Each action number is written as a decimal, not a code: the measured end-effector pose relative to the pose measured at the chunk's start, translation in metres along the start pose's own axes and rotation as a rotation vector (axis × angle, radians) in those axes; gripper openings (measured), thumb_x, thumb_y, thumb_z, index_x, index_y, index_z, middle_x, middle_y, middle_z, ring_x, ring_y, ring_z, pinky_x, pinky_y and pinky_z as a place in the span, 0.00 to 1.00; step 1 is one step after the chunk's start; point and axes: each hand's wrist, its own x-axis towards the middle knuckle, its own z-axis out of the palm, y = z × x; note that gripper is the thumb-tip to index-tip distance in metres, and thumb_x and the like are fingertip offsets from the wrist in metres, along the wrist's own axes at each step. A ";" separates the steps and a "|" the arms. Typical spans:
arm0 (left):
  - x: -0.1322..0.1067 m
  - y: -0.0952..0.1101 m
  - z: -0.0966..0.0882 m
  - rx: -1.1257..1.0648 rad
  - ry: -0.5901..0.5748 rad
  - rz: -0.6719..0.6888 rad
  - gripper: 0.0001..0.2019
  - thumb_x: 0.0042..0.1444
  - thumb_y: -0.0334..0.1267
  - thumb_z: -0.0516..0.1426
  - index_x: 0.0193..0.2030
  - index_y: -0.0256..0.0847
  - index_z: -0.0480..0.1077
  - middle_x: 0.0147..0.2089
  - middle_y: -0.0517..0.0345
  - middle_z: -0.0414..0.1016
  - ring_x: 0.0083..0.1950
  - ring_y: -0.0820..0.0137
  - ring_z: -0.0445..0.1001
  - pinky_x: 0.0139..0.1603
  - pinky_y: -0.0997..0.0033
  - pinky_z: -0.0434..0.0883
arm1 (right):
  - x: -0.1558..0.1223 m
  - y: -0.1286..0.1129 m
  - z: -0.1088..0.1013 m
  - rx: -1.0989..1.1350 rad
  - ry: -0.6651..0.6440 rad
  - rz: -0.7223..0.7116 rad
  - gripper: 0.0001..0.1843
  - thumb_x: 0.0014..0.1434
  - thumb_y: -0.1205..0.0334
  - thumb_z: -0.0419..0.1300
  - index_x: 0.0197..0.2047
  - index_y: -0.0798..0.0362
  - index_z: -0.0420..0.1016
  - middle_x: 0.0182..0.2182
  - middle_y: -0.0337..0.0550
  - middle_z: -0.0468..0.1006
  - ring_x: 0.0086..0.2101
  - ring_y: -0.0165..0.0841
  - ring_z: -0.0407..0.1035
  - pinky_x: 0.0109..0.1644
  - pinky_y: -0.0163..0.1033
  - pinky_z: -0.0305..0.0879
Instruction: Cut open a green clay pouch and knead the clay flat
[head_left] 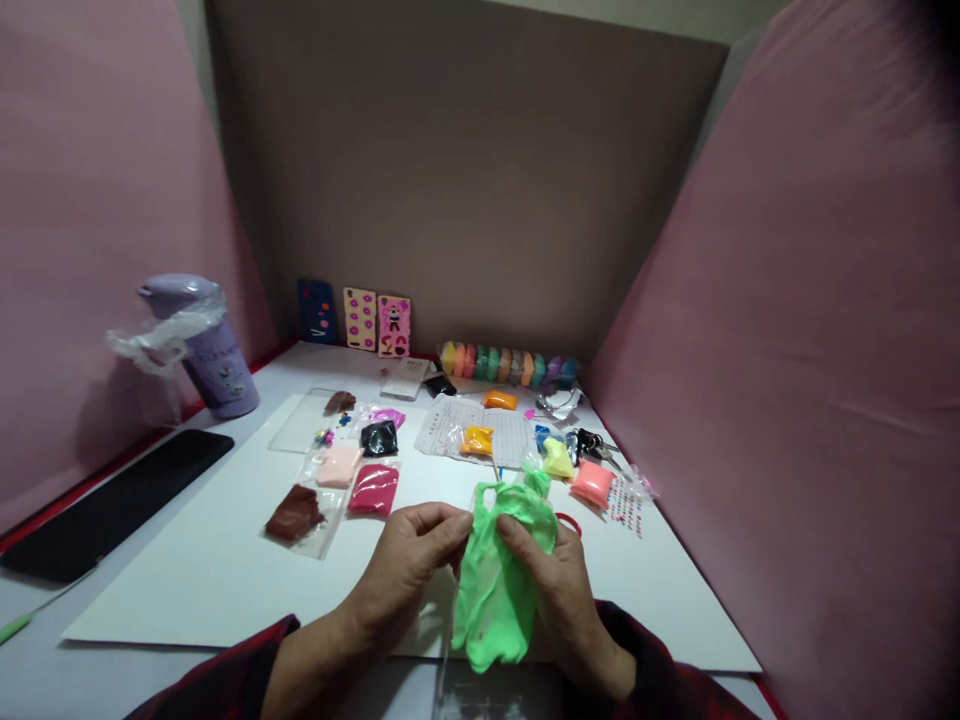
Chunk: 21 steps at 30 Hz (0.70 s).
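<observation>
In the middle foreground, a phone case [499,590] is spread with soft bright green clay, uneven at its lower edge. A small opening shows near its top left corner. My right hand [566,590] is closed around its right side, with the thumb pressed on the clay. At its upper left edge, my left hand [409,555] pinches with thumb and forefinger; the other fingers are curled and partly hidden. Just behind the case lies a small lump of green clay [535,480]. Part of a red ring-shaped handle [570,522] shows beside my right hand.
A white board [225,570] covers much of the table. Bagged brown clay [296,513], red clay [374,490] and coral clay [593,484] lie on it. Decorated phone cases [360,318] lean at the back. A purple bottle [214,350] and black phone [120,500] are left.
</observation>
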 end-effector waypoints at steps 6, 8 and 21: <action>0.000 0.002 0.001 0.169 0.006 0.082 0.17 0.56 0.47 0.57 0.24 0.35 0.69 0.21 0.62 0.65 0.25 0.75 0.63 0.28 0.76 0.60 | 0.001 0.002 0.000 0.010 -0.001 0.006 0.15 0.49 0.54 0.69 0.35 0.57 0.78 0.27 0.46 0.79 0.28 0.35 0.73 0.33 0.38 0.70; 0.000 0.001 0.001 0.118 -0.013 0.070 0.17 0.57 0.47 0.56 0.24 0.35 0.68 0.21 0.62 0.65 0.25 0.75 0.63 0.29 0.76 0.60 | 0.002 0.002 0.000 0.018 0.009 0.003 0.15 0.49 0.54 0.70 0.35 0.57 0.78 0.28 0.47 0.80 0.28 0.35 0.73 0.34 0.39 0.70; 0.000 -0.003 0.000 -0.007 0.004 -0.016 0.15 0.53 0.47 0.60 0.27 0.35 0.70 0.24 0.60 0.66 0.28 0.74 0.65 0.30 0.75 0.62 | -0.001 0.001 0.002 0.023 0.003 0.006 0.15 0.49 0.55 0.69 0.35 0.57 0.78 0.29 0.47 0.80 0.29 0.35 0.73 0.35 0.39 0.70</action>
